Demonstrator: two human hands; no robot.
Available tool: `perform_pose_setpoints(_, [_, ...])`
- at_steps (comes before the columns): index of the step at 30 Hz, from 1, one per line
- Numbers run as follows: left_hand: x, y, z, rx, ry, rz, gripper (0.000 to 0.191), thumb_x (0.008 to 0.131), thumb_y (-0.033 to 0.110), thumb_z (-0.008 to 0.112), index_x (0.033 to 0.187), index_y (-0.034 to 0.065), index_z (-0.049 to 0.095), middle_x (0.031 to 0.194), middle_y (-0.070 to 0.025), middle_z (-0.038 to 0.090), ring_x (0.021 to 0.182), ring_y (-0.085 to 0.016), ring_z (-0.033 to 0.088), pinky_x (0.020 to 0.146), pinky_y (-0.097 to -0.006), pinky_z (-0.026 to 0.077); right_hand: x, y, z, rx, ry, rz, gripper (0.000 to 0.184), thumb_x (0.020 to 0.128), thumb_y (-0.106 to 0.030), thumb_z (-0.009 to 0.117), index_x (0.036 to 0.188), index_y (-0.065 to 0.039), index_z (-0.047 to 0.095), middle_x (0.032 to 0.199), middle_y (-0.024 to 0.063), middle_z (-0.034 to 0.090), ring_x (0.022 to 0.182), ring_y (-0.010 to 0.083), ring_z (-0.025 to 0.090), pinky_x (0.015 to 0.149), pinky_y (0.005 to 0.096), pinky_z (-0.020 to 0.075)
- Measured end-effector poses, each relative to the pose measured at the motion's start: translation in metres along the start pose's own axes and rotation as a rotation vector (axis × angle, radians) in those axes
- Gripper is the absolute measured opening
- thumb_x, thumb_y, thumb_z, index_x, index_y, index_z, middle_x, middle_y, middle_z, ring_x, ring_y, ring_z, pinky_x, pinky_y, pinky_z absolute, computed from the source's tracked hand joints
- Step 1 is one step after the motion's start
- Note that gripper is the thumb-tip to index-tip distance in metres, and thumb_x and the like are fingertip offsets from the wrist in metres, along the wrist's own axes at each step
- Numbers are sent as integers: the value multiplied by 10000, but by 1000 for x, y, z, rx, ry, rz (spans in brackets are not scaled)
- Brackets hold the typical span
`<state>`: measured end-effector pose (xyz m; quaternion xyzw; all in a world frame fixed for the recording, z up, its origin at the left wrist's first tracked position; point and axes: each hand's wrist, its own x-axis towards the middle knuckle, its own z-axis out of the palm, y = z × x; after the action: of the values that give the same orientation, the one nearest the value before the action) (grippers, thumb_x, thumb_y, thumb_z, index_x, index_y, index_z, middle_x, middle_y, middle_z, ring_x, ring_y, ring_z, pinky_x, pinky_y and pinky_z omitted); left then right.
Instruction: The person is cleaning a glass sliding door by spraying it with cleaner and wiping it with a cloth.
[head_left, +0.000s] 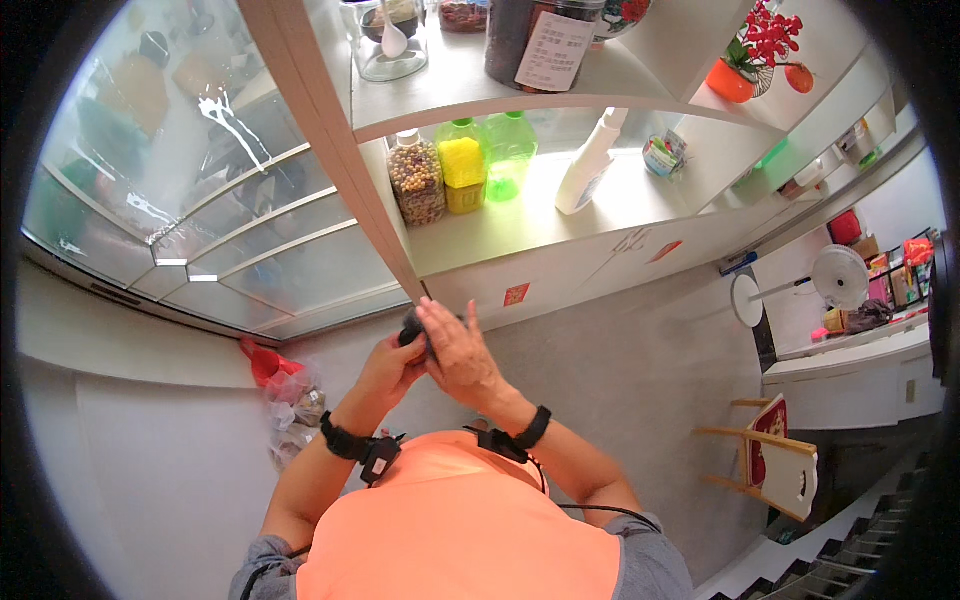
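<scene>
Before my chest, my left hand (390, 369) grips a small dark object (411, 328) whose kind I cannot tell. My right hand (459, 352) lies over its right side with the fingers stretched out, hiding part of it. Beyond my hands is a shelf unit. Its lower shelf holds a plastic bottle of mixed beans or grains (417, 180), a green-capped bottle with something yellow (463, 166), a clear green bottle (511, 154) and a white spray bottle (592, 165). A small glass bowl (664, 155) with packets is further right.
A frosted glass sliding door (187, 165) stands at the left. Red and clear plastic bags (289, 390) lie on the floor by the left wall. On the right are a white fan (838, 276) and a wooden chair (780, 450). A large dark jar (540, 45) is on the upper shelf.
</scene>
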<state>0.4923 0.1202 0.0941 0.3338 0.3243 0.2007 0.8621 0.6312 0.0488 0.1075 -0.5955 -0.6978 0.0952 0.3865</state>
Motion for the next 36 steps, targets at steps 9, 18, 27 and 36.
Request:
perform_pose_setpoints(9, [-49, -6, -23, -7, 393, 67, 203, 877, 195, 573, 1020, 53, 546, 930, -56, 616, 851, -163, 610, 756, -297, 503, 11, 89, -44, 360, 223, 354, 695, 822, -266, 631, 1336, 40, 277, 1330, 242, 369, 1227, 316, 391, 989, 364, 342])
perform_pose_setpoints(18, [-58, -16, -35, -465, 86, 147, 291, 913, 286, 433, 1057, 66, 559, 994, -91, 615, 912, -219, 591, 835, -382, 471, 92, 247, -180, -115, 210, 295, 1350, 499, -427, 847, 1376, 19, -77, 1411, 284, 120, 1312, 374, 177, 1085, 398, 199])
perform_pose_setpoints(27, [-51, -4, 7, -652, -4, 153, 412, 929, 343, 377, 1219, 67, 472, 1117, -105, 578, 1028, -264, 555, 913, -433, 439, 90, 285, -120, 82, 509, 201, 1226, 572, -346, 835, 1387, -45, -31, 1339, 217, 164, 1216, 359, 283, 1005, 468, 332])
perform_pose_setpoints(36, [-9, 55, 104, -133, -70, 357, 383, 907, 198, 517, 1244, 45, 419, 1167, -70, 520, 1080, -203, 514, 913, -357, 434, 24, 139, -106, 92, 419, 153, 1050, 601, -361, 776, 1341, -39, 103, 1257, 189, 243, 1152, 343, 326, 955, 469, 337])
